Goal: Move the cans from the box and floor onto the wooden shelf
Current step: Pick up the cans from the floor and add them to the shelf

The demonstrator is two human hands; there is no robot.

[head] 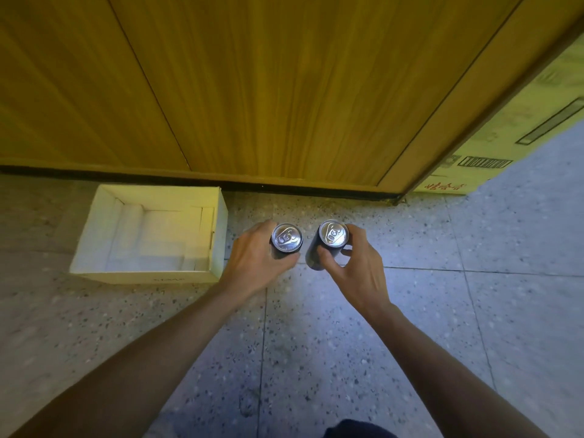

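Note:
Two dark cans with silver pull-tab tops stand upright side by side over the speckled floor. My left hand (257, 257) is wrapped around the left can (287, 239). My right hand (357, 263) grips the right can (331, 235), fingers around its side. Whether the cans touch the floor or hang just above it I cannot tell. The white cardboard box (94, 222) lies open on the floor to the left of my left hand, with no cans visible inside. The wooden shelf unit (252, 90) rises directly behind the cans; only its closed wooden front shows.
A yellowish printed carton (493, 153) stands at the right behind the wooden unit's corner. A dark gap runs along the base of the wooden front. The tiled speckled floor (316, 343) stretches toward me, and a dark piece of clothing (357, 429) shows at the bottom edge.

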